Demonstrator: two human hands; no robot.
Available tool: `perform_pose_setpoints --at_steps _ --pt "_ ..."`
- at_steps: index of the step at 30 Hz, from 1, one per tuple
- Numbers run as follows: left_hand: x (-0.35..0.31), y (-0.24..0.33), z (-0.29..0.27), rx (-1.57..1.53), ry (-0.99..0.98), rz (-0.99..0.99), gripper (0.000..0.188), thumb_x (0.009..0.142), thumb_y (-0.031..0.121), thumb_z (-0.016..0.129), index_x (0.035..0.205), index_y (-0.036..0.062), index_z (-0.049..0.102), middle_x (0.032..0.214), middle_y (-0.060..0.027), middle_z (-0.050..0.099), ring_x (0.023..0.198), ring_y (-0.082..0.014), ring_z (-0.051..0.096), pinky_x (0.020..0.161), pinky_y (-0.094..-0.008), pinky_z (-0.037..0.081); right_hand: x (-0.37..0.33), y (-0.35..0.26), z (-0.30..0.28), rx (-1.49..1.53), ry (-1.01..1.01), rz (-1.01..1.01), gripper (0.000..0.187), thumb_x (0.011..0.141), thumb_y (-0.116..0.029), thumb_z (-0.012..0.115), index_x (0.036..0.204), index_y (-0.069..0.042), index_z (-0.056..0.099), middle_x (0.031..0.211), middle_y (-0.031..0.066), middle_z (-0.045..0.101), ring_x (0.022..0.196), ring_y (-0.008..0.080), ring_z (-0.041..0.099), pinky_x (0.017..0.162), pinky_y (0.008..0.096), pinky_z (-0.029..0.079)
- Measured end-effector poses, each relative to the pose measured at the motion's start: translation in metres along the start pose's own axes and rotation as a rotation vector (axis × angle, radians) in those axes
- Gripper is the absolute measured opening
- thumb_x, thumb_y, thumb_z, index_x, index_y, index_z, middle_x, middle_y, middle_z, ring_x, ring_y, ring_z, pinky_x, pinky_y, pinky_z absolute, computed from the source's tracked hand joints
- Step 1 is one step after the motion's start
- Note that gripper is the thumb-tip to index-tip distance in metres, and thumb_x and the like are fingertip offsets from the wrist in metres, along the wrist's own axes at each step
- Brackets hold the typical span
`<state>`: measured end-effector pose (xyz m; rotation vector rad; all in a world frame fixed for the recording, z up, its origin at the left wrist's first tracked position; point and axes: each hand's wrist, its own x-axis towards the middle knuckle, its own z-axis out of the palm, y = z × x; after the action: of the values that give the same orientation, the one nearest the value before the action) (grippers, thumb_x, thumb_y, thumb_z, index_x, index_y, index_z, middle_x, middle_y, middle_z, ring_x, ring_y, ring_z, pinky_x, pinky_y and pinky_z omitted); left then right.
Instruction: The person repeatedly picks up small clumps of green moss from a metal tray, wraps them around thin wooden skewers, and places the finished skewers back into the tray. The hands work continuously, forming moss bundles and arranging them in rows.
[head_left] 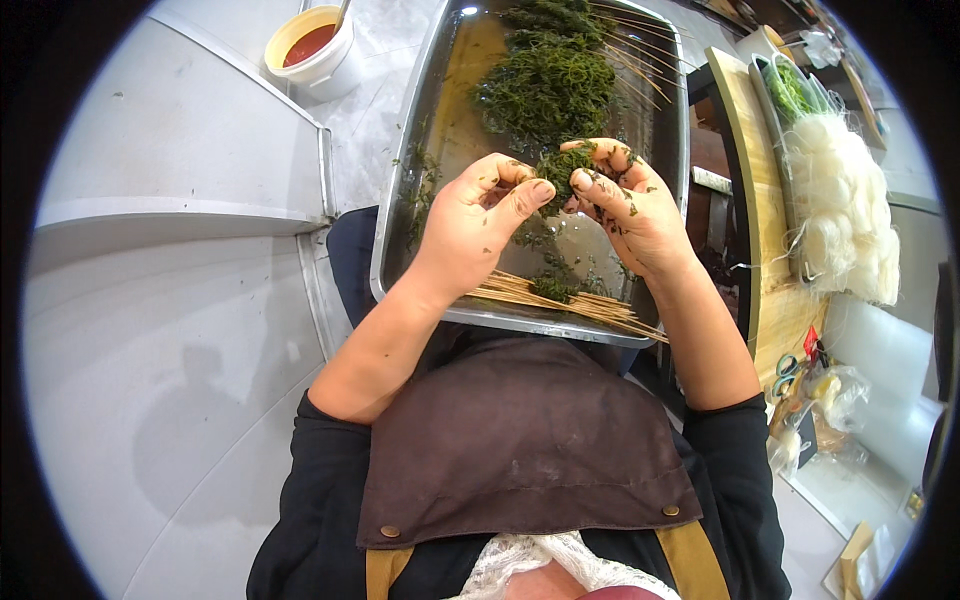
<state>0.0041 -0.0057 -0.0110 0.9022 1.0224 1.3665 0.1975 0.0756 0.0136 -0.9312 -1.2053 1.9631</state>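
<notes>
Over a large metal tray (pixel 386 215) I hold a small clump of dark green shredded seaweed (pixel 563 170) between both hands. My left hand (pixel 470 215) pinches its left edge, thumb against the curled index finger. Around its right side curl the fingers of my right hand (pixel 640 205), which has green bits stuck to it. Whether a stick runs through the clump cannot be made out. Beyond my hands lies a big heap of the same seaweed (pixel 545 90). Thin wooden skewers (pixel 590 308) lie along the tray's near edge, with a little seaweed on them.
More skewers (pixel 640 65) stick out from the heap's far right side. A white bucket of red sauce (pixel 330 60) stands on the floor at far left. To the right, a wooden board (pixel 765 200) carries bundles of white noodles (pixel 840 210); scissors (pixel 787 372) lie nearer.
</notes>
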Motion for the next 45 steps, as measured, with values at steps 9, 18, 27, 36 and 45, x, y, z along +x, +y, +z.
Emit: perform_pose_setpoints --at_steps 9,18,27,36,45 --pt "0.01 0.01 -0.008 -0.155 -0.089 -0.186 0.042 0.098 0.018 0.076 0.131 -0.0019 0.059 0.108 -0.0041 0.068 0.096 -0.0099 0.062 0.082 -0.026 0.052 0.001 -0.005 0.004 0.022 0.049 0.113 0.027 0.094 -0.01 0.078 0.116 -0.006 0.063 0.105 0.0005 0.064 0.094 0.0122 0.066 0.081 0.0304 0.058" --pt "0.01 -0.011 -0.01 -0.254 -0.037 -0.224 0.051 0.101 0.016 0.07 0.142 -0.0075 0.05 0.118 -0.0065 0.068 0.1 -0.01 0.063 0.086 -0.0273 0.053 0.006 0.004 -0.006 -0.259 0.12 -0.072 0.025 0.098 -0.013 0.074 0.121 -0.006 0.065 0.115 0.0026 0.069 0.1 0.0107 0.066 0.082 0.0285 0.057" --pt "0.002 -0.023 -0.034 -0.432 0.064 -0.282 0.016 0.103 0.012 0.065 0.117 0.01 0.059 0.104 0.0001 0.068 0.096 -0.0124 0.066 0.089 -0.0327 0.055 -0.064 0.024 -0.036 -1.329 -0.291 0.324 0.034 0.095 -0.036 0.07 0.1 -0.003 0.073 0.094 0.0197 0.072 0.092 0.0389 0.07 0.082 0.0455 0.055" --pt "0.002 -0.027 -0.044 -0.65 0.003 -0.176 0.019 0.105 0.012 0.062 0.124 0.0084 0.063 0.111 -0.0026 0.071 0.097 -0.0132 0.068 0.088 -0.0314 0.056 -0.076 0.017 -0.039 -0.67 0.157 0.389 0.005 0.096 0.004 0.06 0.101 0.004 0.062 0.081 0.0049 0.063 0.077 0.0122 0.059 0.072 0.0298 0.053" --pt "0.003 -0.023 -0.037 -0.732 0.021 -0.085 0.018 0.104 0.01 0.062 0.122 0.0113 0.063 0.114 -0.0034 0.072 0.098 -0.0163 0.068 0.091 -0.0337 0.056 -0.09 0.014 -0.008 -0.718 0.08 -0.007 0.013 0.105 -0.011 0.062 0.097 -0.003 0.057 0.075 -0.0025 0.054 0.063 0.0048 0.05 0.057 0.023 0.043"
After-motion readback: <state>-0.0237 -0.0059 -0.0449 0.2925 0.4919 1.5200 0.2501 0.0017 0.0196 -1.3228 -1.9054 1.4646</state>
